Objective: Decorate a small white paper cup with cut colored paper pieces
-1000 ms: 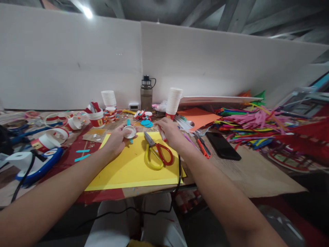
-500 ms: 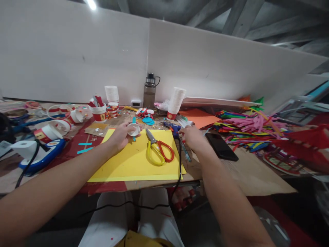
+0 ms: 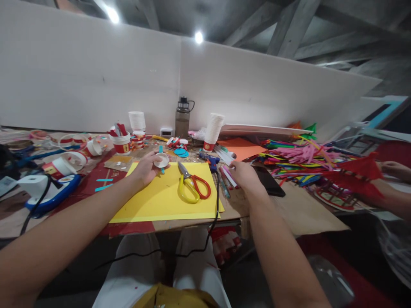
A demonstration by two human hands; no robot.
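Note:
My left hand (image 3: 148, 169) is closed around a cut-off paper cup base (image 3: 161, 160) with blue paper strips sticking out above and below it. To its right, scissors (image 3: 189, 182) with one yellow and one red handle lie on yellow paper (image 3: 154, 201). My right hand (image 3: 244, 175) is low over the table, beside several pens (image 3: 228, 176) and some pale translucent sticks (image 3: 224, 155). Its fingers are bent, and their tips are partly hidden, so I cannot tell whether they grip anything. A blue glue gun (image 3: 212, 162) lies just left of this hand, its black cord running off the table edge.
Behind are a bottle (image 3: 182, 117), stacked paper cups (image 3: 214, 128) and blue discs (image 3: 181, 152). A phone (image 3: 269, 182) and colourful pipe cleaners (image 3: 295, 156) lie to the right, near a red model (image 3: 353, 175) and another person's hand (image 3: 396, 170). A power strip (image 3: 54, 194) is on the left.
My right hand has moved right, away from the glue gun, and the pens beside it now show more. The left hand still holds the cup base. Another person's hand has come into view at right.

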